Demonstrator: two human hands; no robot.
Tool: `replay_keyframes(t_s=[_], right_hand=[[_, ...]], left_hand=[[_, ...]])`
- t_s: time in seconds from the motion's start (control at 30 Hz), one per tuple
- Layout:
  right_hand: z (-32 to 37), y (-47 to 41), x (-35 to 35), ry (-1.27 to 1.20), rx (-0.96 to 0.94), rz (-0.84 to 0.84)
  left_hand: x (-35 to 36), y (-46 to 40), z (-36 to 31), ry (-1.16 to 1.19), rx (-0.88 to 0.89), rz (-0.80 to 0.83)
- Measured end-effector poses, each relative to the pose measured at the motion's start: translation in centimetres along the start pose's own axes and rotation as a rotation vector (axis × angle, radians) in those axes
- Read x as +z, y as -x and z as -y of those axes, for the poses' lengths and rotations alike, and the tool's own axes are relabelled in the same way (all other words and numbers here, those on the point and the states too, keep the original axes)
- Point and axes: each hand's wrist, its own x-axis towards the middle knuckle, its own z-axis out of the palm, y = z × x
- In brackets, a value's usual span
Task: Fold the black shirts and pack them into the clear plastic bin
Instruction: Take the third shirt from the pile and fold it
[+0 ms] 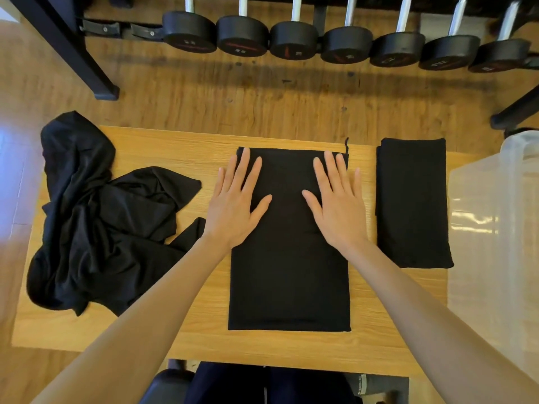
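Black shirt [288, 243], mid-frame, is pressed by the flat, open left hand [233, 205] and right hand [338, 205]; soft, probably light, best lifted by its edges.

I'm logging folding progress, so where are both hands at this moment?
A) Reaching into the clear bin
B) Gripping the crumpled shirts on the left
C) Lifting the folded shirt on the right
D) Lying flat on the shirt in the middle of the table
D: the left hand and right hand lie flat, fingers straight, on the middle shirt.
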Motion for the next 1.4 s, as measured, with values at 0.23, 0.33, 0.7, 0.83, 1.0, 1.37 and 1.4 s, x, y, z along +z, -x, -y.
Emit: replay_keyframes(t_s=[0.23,0.33,0.7,0.83,1.0,1.37,1.4], right_hand=[[0.4,2.9,-1.0,-0.076,-0.04,-0.054],[0.9,6.9,-1.2,-0.216,-0.104,-0.036],[2.2,17.6,0.2,-0.234,-0.313,-0.059],[1.6,19.9,0.5,-0.246,-0.321,-0.004],[1.0,22.0,1.1,-0.252,-0.323,0.048],[1.4,21.7,0.5,-0.105,-0.336,0.034],[1.7,21.6,0.3,-0.083,-0.325,0.037]], left_hand=[[-0.9,2.3,0.0,0.092,0.04,-0.035],[-1.0,5.6,0.2,0.151,0.194,-0.005],[0.3,15.5,1.5,0.288,0.433,0.175],[0.7,18.0,2.2,0.308,0.502,0.169],[1.4,19.8,3.5,0.281,0.515,0.169],[-0.4,19.4,2.2,0.274,0.41,0.143],[-0.9,19.2,2.1,0.306,0.362,0.182]])
